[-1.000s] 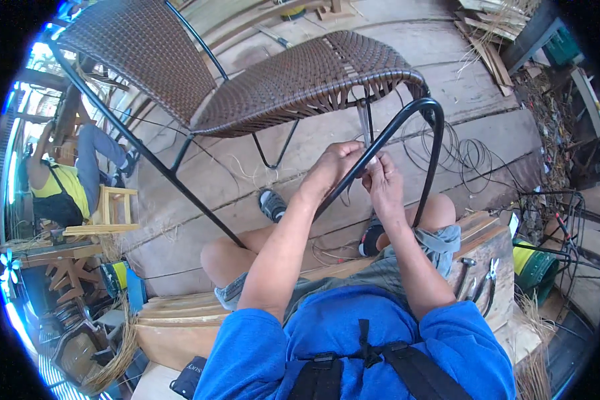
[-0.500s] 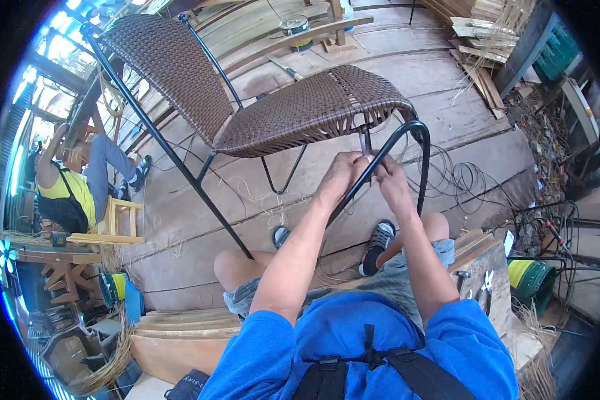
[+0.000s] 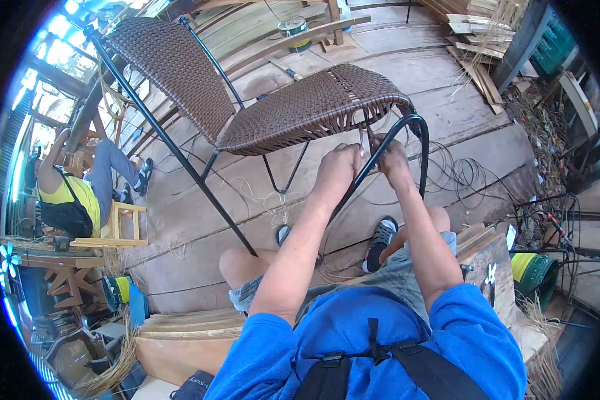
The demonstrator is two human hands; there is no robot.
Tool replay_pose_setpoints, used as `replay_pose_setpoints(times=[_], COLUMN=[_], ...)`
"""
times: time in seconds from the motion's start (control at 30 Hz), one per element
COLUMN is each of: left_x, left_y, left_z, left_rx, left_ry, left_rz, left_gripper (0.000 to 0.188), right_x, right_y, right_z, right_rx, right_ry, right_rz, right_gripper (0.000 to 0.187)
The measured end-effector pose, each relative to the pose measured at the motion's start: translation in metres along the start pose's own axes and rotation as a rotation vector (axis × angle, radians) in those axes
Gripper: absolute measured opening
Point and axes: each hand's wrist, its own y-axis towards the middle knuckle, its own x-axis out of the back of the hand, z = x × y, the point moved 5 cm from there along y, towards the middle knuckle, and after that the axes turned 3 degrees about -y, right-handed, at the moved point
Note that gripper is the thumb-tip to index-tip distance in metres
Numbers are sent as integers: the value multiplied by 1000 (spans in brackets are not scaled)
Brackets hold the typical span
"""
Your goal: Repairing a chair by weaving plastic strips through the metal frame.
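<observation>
A chair (image 3: 300,110) with a brown woven seat and back on a dark metal tube frame stands in front of me. My left hand (image 3: 342,167) is closed below the seat's front edge, left of the bent front tube (image 3: 373,160). Close by, my right hand (image 3: 392,160) is closed too, its fingers raised beside the tube just under the weave. Narrow pieces, one pale and one dark, show between the fingertips and the seat edge. Whether they are strands or a slim tool I cannot make out. Gaps between vertical strands show along the seat's front edge.
Loose dark strands (image 3: 463,177) lie coiled on the plank floor at right. Pliers (image 3: 491,275) rest on a board by my right side. Wood strips (image 3: 477,73) are piled far right. Another person (image 3: 73,197) in yellow is at left, beside a wooden stool (image 3: 123,223).
Both hands have shifted slightly up toward the seat edge, and the right fingers reach higher. The chair stays in place.
</observation>
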Motion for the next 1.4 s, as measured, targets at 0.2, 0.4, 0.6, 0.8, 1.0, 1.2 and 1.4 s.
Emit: replay_pose_setpoints(times=[0.2,0.4,0.6,0.8,1.0,1.2,1.4], left_x=[-9,-28,-45,-53,-53,-56,-57], left_y=[-5,-24,-32,-39,-40,-42,-43], left_z=[17,27,44,46,50,56,54], left_rx=[445,544,753,879,898,903,837], left_ry=[-331,-696,-926,-1031,-1057,-1143,-1155], left_rz=[208,361,530,545,472,490,553], left_gripper=[45,38,30,30,39,37,36], right_x=[-3,-8,-4,-8,-7,-8,-6], right_y=[-7,13,4,-7,-10,-14,-21], right_z=[-16,-11,12,1,-7,-19,-18], right_rx=[-18,91,203,-72,-31,-16,-14], right_ry=[182,41,-42,103,237,322,356], right_rz=[45,-64,-157,-2,-57,-53,-78], right_gripper=[24,35,36,25,25,24,19])
